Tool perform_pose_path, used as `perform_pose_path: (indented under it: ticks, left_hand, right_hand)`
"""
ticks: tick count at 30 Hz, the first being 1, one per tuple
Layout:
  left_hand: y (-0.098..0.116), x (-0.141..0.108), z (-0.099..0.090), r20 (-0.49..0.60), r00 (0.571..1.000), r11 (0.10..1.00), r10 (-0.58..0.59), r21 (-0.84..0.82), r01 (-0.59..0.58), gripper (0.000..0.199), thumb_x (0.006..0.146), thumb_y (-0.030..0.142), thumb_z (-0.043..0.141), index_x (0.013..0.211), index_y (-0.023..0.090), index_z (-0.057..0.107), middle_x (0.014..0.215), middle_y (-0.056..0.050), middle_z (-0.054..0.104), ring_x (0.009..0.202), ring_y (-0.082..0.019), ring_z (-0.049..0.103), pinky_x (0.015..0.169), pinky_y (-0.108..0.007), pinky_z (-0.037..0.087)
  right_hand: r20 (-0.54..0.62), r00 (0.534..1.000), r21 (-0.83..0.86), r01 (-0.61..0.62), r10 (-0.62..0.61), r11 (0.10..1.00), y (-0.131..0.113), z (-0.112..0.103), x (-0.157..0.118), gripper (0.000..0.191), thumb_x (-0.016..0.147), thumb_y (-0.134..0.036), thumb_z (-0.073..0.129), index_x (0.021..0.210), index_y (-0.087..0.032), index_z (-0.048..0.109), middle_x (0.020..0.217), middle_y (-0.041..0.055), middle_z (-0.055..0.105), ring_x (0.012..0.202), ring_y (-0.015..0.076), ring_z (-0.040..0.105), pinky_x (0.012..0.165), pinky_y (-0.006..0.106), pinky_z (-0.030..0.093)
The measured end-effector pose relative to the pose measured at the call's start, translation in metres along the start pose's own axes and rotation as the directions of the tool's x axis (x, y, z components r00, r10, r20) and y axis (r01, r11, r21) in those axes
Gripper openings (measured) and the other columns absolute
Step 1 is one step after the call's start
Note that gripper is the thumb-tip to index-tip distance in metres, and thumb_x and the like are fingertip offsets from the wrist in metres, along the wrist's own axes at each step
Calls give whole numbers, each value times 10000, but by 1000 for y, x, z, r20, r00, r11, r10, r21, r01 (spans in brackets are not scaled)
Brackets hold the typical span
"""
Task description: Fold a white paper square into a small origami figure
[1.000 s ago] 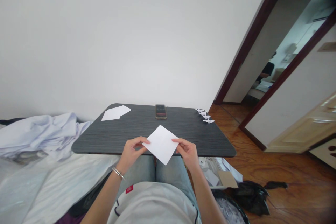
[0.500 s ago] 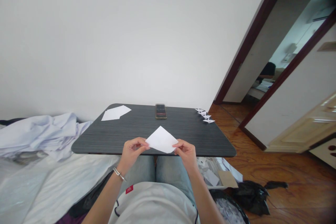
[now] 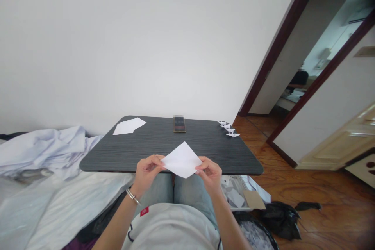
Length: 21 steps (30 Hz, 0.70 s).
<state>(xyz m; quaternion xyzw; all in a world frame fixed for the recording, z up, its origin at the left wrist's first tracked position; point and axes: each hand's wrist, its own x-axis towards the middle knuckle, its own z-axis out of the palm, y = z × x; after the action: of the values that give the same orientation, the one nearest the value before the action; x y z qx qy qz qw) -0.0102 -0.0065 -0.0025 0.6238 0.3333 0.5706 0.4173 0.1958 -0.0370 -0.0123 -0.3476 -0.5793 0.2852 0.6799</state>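
My left hand [image 3: 148, 171] and my right hand [image 3: 209, 174] hold a white square of paper [image 3: 181, 160] by opposite corners, just above the near edge of a dark grey wood-grain table [image 3: 164, 144]. The sheet is tilted, and its lower part dips toward my lap. Farther back on the table lie a small stack of white paper sheets [image 3: 129, 126] and a smartphone [image 3: 179, 124]. A row of several small folded paper figures [image 3: 228, 128] sits at the right corner, out of reach of both hands.
Crumpled white cloth [image 3: 47, 150] lies left of the table, over white bedding. A black plastic bag [image 3: 279, 220] and a cardboard piece [image 3: 254, 199] lie low on the right, on a wooden floor. Through a doorway, a person [image 3: 297, 80] sits in another room.
The paper has tilted from hanging steeply to a flatter, wider diamond, and its lower corner has risen. Both hands have barely moved.
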Motion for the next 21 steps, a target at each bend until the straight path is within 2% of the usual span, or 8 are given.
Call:
perform_pose_path:
  ticks: [5,9,12,16,21]
  left_hand:
    - [1,-2,3,-4,999,999,43,27,-43,130,613,259,657,533,188,583,643,-46,657,721,-214,600,651,-312,455]
    - [0,-4,7,-37,998,999,44,-3,-44,128,644,248,639,556,182,573,568,-21,610,661,-185,587,631,-293,455]
    - [1,-4,11,-33,999,997,-11,-78,8,142,668,238,627,576,171,543,595,-6,595,616,-151,580,599,-264,459]
    - [6,-3,17,-29,989,981,-144,-133,139,197,679,263,625,577,157,495,666,11,590,566,-114,575,572,-243,483]
    - [9,0,23,-14,979,966,-204,-167,199,196,705,275,606,607,153,488,640,17,584,620,-115,572,594,-242,504]
  right_hand:
    - [-45,998,-26,35,-36,999,-1,2,-2,96,636,-209,651,549,-203,610,680,40,633,601,183,552,570,299,404]
    - [-25,1000,19,-1,2,1000,-2,4,-3,126,654,-197,633,538,-190,584,705,38,621,626,177,549,587,292,399]
    - [-18,996,107,-89,91,990,-3,7,-3,188,679,-230,617,515,-177,542,751,47,614,659,168,543,569,271,400]
    - [-55,965,257,-236,258,937,-5,12,-2,213,684,-265,625,530,-176,508,768,33,602,604,129,513,458,214,394]
    - [-134,921,283,-319,367,905,-6,16,-1,210,682,-282,636,542,-167,531,716,23,589,635,127,520,441,191,426]
